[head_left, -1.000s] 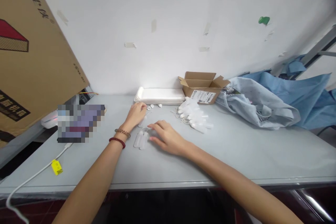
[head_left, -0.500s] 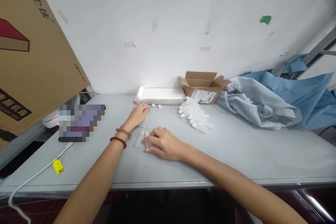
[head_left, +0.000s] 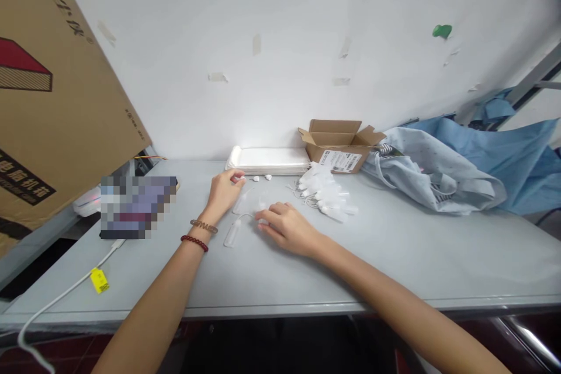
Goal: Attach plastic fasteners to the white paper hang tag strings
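My left hand (head_left: pixel 224 190) is lifted a little off the grey table (head_left: pixel 394 257), and its fingertips pinch a small white cap (head_left: pixel 241 178). My right hand (head_left: pixel 287 227) rests to its right, with the fingers closed on a small clear plastic tube (head_left: pixel 262 212). A second clear tube (head_left: pixel 231 235) lies on the table between my wrists, and a third (head_left: pixel 242 201) lies flat just under my left fingers. Two more white caps (head_left: pixel 262 177) sit beyond my hands, in front of a stack of white trays (head_left: pixel 267 159).
A pile of white string tags (head_left: pixel 326 194) lies right of my hands, with an open cardboard box (head_left: pixel 339 143) behind it. Blue cloth (head_left: pixel 438 178) is heaped at the right. A big cardboard box (head_left: pixel 52 99) leans at the left, and a white cable with a yellow tag (head_left: pixel 99 280) trails off the front left.
My right hand took one of the two clear tubes by my wrists and carried it up and right. My left hand rose from the table with a white cap pinched.
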A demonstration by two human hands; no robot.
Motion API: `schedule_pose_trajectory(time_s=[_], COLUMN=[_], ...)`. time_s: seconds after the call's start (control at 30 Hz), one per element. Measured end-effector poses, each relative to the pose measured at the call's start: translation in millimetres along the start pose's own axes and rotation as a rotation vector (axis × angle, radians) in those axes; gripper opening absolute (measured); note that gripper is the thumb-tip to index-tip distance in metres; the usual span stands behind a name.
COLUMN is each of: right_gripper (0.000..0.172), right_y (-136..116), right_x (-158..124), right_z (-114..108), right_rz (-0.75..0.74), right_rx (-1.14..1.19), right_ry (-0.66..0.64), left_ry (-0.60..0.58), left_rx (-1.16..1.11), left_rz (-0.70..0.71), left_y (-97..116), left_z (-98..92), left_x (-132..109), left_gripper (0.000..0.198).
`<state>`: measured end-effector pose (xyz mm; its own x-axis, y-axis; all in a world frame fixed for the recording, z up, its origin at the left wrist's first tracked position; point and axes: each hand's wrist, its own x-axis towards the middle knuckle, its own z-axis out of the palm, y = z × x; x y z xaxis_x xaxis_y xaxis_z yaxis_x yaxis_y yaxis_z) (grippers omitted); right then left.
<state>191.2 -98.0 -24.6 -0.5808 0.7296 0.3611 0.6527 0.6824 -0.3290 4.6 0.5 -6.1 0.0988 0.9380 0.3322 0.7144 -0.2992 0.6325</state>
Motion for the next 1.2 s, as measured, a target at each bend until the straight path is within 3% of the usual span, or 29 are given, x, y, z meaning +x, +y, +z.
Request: schedule_pose_trajectory(time_s=[0.07, 0.13, 0.2, 0.27, 0.53, 0.87, 1.2], right_gripper=[0.023, 0.023, 0.022, 0.022, 0.022, 0.026, 0.017], right_y=[3, 7, 9, 10, 7, 10, 11], right_x=[0, 1, 2, 2, 0, -1, -1], right_z=[-2, -5, -7, -8, -14, -24, -25], right_rz=[0.009, 0.017, 0.018, 0.005, -0.071, -0.019, 0.259], right_rx=[-0.028, -0.052, -0.069, -0.080, -0.033, 0.212, 0.718], right_ry=[0.052, 0.099, 0.135, 0.146, 0.061, 0.057, 0.122], left_ry=[-0.030, -0.147, -0.286, -0.383, -0.569, -0.635, -0.610], left_rx=[-0.277, -0.545, -0.678, -0.728, -0.787, -0.664, -0.705], left_rz=[-0.029, -0.087, -0.129, -0.148, -0.166, -0.090, -0.029], left_y=[12, 22, 28, 31, 27, 27, 32], left_z=[-3.7, -7.1, -9.8, -11.3, -13.6, -19.7, -19.8], left_x=[-7, -14, -20, -23, -24, -24, -25], left_gripper=[0.022, 0.025, 0.026, 0.026, 0.027, 0.025, 0.022])
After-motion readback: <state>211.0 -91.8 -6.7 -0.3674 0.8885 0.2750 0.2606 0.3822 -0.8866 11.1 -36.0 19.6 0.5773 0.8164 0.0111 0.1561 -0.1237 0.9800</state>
